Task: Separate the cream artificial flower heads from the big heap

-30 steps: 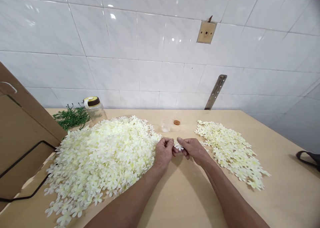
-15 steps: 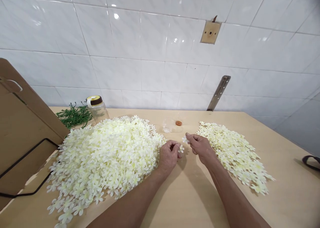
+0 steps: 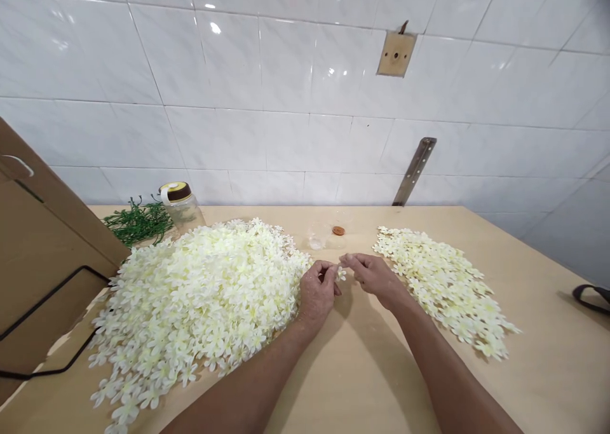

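Observation:
My left hand [image 3: 316,294] is closed in a pinch on a small white artificial flower [image 3: 341,274], whose petals stick out past the fingertips. My right hand [image 3: 374,278] is closed too, thumb and forefinger pressed together right at the flower's upper edge. Whatever lies between those right fingertips is hidden. Just left of my left hand rises a large heap of cream-white artificial flowers [image 3: 204,288]. A flatter spread of similar flowers [image 3: 443,281] lies to the right of my right hand.
Behind my hands are a clear plastic dish [image 3: 316,238] and a brown oval piece [image 3: 338,230]. A clear jar [image 3: 187,213] with a brown-yellow lid stands beside green artificial stems [image 3: 136,221]. A cardboard box [image 3: 52,230] is at left, a black strap [image 3: 591,297] at far right.
My right hand has moved left, bringing its fingertips to the flower in my left hand. The small whitish piece seen in its pinch before is now hidden. The view has shifted slightly.

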Demonstrator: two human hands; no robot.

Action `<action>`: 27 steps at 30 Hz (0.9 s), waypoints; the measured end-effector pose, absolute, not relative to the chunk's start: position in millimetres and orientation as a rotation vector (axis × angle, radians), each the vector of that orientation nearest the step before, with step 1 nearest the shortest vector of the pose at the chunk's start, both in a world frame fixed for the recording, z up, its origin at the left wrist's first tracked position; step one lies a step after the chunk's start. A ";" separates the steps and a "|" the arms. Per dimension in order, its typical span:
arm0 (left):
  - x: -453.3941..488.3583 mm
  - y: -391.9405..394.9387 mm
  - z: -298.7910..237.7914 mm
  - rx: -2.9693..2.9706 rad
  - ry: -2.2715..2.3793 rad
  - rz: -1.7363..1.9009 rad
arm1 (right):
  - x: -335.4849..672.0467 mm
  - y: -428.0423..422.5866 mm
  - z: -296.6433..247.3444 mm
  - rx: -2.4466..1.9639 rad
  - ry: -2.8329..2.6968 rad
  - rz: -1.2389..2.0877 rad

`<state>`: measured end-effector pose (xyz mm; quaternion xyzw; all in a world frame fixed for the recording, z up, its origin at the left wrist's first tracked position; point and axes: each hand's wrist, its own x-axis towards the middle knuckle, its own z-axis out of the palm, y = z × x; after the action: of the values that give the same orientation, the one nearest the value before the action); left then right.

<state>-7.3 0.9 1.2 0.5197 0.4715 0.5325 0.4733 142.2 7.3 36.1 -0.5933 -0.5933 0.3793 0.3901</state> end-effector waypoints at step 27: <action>-9.6 5.3 -1.3 1.119 0.997 1.302 | 134.2 5.7 22.6 -1.443 -1.322 1.191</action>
<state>-9.6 5.3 -1.3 0.4721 0.4206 0.5491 0.5465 134.2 5.7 22.6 -0.5736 -0.5256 0.4736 0.4127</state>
